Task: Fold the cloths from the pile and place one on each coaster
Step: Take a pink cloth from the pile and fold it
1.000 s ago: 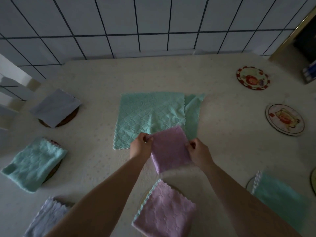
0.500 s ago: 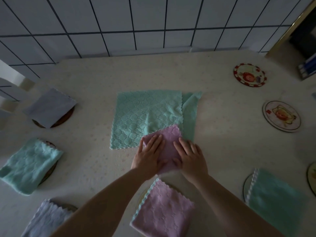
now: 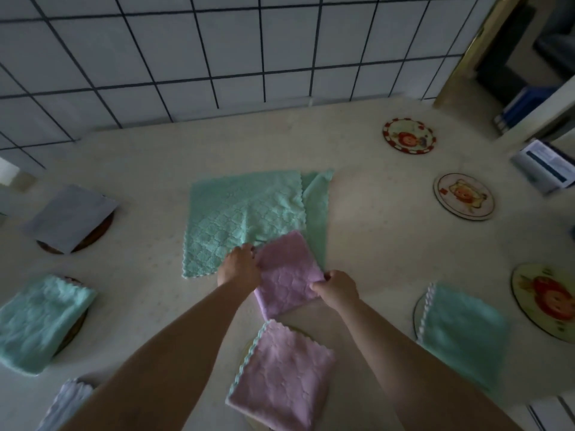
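A folded pink cloth [image 3: 286, 272] lies partly over the near right corner of the spread green cloths [image 3: 245, 213] in the middle of the table. My left hand [image 3: 238, 269] grips its left edge and my right hand [image 3: 336, 289] pinches its right corner. Three picture coasters stand bare on the right: a red-rimmed one [image 3: 408, 136], a pale one [image 3: 463, 195] and a yellow-green one [image 3: 547, 298]. Another folded pink cloth [image 3: 283, 374] sits on a coaster just below my hands.
Folded cloths cover other coasters: grey [image 3: 70, 217] and green [image 3: 39, 318] on the left, white [image 3: 67, 405] at the near left, green [image 3: 463, 331] at the right. A tiled wall [image 3: 217, 51] backs the table. A booklet [image 3: 544, 163] lies at the far right edge.
Half a second ago both hands pressed flat on the pink cloth. Now they grip its sides, and the cloth sits turned and slightly nearer to me.
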